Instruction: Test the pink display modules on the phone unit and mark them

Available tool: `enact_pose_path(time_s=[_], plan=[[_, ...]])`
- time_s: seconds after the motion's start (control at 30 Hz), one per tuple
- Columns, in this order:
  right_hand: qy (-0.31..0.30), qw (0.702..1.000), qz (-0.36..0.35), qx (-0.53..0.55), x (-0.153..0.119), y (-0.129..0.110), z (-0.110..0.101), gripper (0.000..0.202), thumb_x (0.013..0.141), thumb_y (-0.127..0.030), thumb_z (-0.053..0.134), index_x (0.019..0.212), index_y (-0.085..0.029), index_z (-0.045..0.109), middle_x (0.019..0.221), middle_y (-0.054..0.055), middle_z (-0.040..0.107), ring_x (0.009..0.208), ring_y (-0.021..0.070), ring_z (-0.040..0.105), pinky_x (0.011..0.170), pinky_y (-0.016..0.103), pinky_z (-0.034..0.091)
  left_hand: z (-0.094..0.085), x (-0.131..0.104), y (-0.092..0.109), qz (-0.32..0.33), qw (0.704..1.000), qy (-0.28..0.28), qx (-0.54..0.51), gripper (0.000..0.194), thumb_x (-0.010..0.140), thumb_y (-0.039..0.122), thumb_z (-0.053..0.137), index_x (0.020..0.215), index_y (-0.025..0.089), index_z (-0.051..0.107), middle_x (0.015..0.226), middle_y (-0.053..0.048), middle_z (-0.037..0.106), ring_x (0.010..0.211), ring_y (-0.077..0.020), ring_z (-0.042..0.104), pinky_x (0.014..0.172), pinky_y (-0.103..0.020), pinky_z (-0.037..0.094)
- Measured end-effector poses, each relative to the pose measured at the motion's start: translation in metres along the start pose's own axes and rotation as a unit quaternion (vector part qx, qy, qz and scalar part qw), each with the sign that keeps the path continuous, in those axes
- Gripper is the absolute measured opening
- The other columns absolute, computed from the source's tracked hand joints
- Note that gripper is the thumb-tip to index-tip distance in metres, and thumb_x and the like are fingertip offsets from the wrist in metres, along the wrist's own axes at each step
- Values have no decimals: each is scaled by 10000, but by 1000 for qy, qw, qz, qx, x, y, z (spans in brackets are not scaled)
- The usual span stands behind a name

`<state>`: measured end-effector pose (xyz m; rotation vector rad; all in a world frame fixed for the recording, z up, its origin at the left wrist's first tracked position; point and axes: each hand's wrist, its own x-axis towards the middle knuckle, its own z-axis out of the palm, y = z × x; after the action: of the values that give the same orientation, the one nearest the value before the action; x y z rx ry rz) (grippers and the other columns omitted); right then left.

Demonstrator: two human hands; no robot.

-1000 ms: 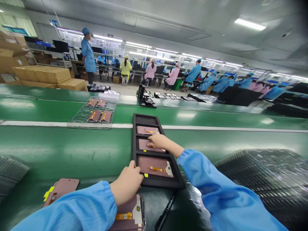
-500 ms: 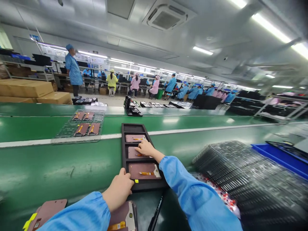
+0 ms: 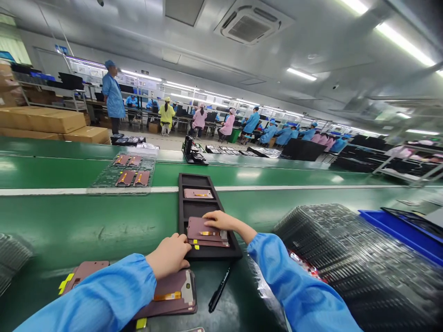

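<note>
In the head view, a black compartment tray (image 3: 181, 208) lies on the green bench, pointing away from me. My right hand (image 3: 218, 220) grips a brownish phone screen (image 3: 198, 227) with an orange flex cable by its upper right side, just over another screen (image 3: 207, 244) in the nearest compartment. One more phone screen (image 3: 198, 193) rests farther up the tray, and the compartment between is bare. With bent fingers, my left hand (image 3: 172, 253) holds the tray's near left edge. Below it lie stacked phone screens (image 3: 169, 305), partly hidden by my sleeve.
Beside the left sleeve sit more phone screens (image 3: 90, 267) with yellow tabs. A black pen (image 3: 219, 290) lies near the tray. Stacked clear trays (image 3: 318, 230) and a blue bin (image 3: 394, 226) stand right. A clear tray with several screens (image 3: 142, 179) lies across the white line.
My right hand has lifted the phone screen out of the middle compartment and brought it toward me, over the nearest one. The left hand stays at the tray's edge.
</note>
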<state>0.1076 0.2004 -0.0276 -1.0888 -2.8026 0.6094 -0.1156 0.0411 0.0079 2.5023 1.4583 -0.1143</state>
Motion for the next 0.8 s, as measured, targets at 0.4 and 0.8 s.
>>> enact_pose_path(time_s=[0.4, 0.8], plan=[[39, 976, -91, -195, -34, -29, 21, 713, 744, -534, 762, 1333, -207, 528, 1286, 145, 552, 1100, 309, 551, 919, 421, 446, -6, -32, -1, -34, 999, 15, 26, 321, 837, 290, 626, 1134, 178, 674, 1169, -131, 635, 1074, -315, 587, 870, -422, 506], [-1, 908, -212, -361, -33, -47, 17, 509, 805, -320, 701, 1264, -210, 510, 1105, 117, 597, 918, 255, 576, 775, 349, 421, 14, -21, 12, -5, 1000, 3, 25, 389, 808, 284, 662, 1169, 141, 642, 1233, -133, 633, 1135, -320, 585, 924, -438, 500]])
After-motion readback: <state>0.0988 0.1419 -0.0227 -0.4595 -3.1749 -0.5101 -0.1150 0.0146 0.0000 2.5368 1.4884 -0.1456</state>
